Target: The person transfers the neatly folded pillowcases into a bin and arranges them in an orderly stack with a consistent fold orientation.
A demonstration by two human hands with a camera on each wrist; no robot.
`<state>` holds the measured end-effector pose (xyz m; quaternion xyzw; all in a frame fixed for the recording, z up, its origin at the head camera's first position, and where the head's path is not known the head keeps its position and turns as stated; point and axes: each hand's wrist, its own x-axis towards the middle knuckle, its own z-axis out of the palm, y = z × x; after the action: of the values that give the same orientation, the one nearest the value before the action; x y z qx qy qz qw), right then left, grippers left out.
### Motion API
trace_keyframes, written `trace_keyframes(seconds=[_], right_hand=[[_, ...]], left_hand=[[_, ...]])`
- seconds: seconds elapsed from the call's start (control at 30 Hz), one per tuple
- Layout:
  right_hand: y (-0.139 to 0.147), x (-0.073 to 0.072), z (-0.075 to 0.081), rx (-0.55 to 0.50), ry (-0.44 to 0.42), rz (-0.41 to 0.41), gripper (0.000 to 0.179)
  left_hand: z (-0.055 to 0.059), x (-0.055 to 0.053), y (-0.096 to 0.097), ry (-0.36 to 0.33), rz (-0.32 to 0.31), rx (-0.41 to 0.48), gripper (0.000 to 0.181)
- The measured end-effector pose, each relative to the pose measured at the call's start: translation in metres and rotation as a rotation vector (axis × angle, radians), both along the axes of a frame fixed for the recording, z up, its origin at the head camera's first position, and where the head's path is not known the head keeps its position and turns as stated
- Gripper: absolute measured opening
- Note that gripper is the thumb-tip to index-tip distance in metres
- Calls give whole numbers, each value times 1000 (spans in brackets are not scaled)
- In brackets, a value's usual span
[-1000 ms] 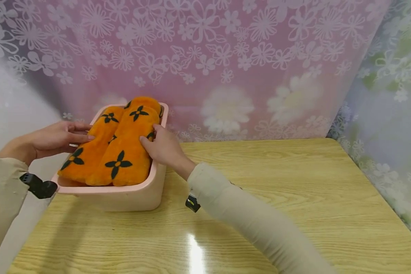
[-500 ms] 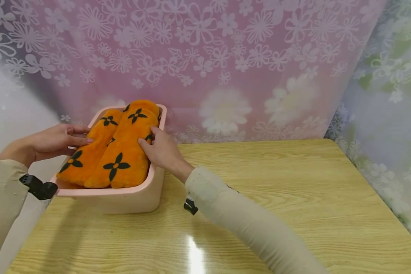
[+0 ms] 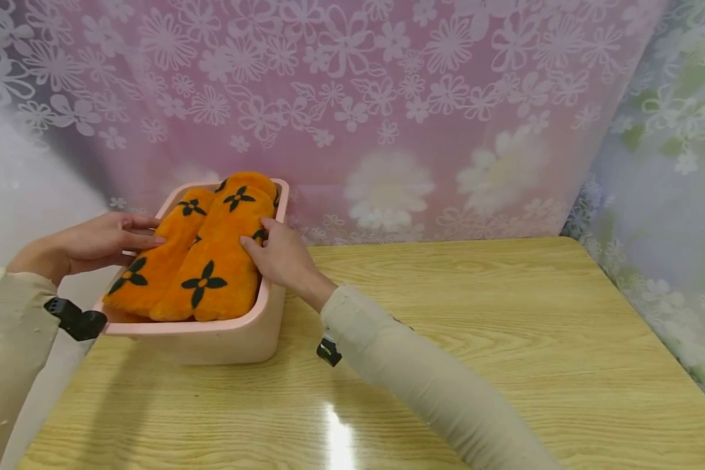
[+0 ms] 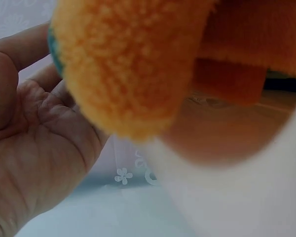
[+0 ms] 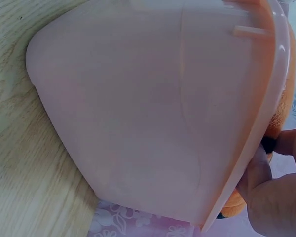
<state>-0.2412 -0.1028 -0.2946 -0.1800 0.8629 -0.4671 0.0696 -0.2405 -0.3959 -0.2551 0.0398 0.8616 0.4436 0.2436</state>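
A folded orange plush cloth [image 3: 220, 241] with dark four-petal flowers fills a pale pink plastic bin [image 3: 235, 339] and bulges above its rim. At its left side, my left hand [image 3: 102, 241] has its fingers extended, the thumb touching the top of the cloth. In the left wrist view the left palm [image 4: 44, 138] faces the fluffy cloth edge [image 4: 133, 74], which hides the fingertips. My right hand [image 3: 284, 254] pinches the cloth's right edge just inside the rim. The right wrist view shows the right thumb and finger [image 5: 278, 187] at a dark patch beside the bin wall [image 5: 138, 108].
The bin stands on the left part of a light wood-grain table [image 3: 476, 326]. A pink flowered curtain [image 3: 329, 117] hangs behind it, and a pale flowered one [image 3: 670, 228] hangs at the right. Black wrist devices sit by both sleeves.
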Motion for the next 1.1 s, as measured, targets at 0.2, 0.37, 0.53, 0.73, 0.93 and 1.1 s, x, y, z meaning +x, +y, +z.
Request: trace_keyframes(seconds=[0.2,0.37,0.53,0.73,0.93,1.1], right_hand=[[-1,0,1,63,30,10,59],[0,0,1,54,36,15,59],[1,0,2,46,37,13,58],[0,0,2,77,34,19,59],[-1,-1,2,97,37,40,58],[1,2,3,79,53,104,55]], left_hand=[[0,-1,1,5,-3,-9,71],[0,-1,2,5,1,-3,69],[-1,-3,3,7,-1,1,66],[-2,-3,-1,-3,-7,13,66],[-1,-4,-2,6,4,13,60],[-1,-4,-2,3,10,-1,62]])
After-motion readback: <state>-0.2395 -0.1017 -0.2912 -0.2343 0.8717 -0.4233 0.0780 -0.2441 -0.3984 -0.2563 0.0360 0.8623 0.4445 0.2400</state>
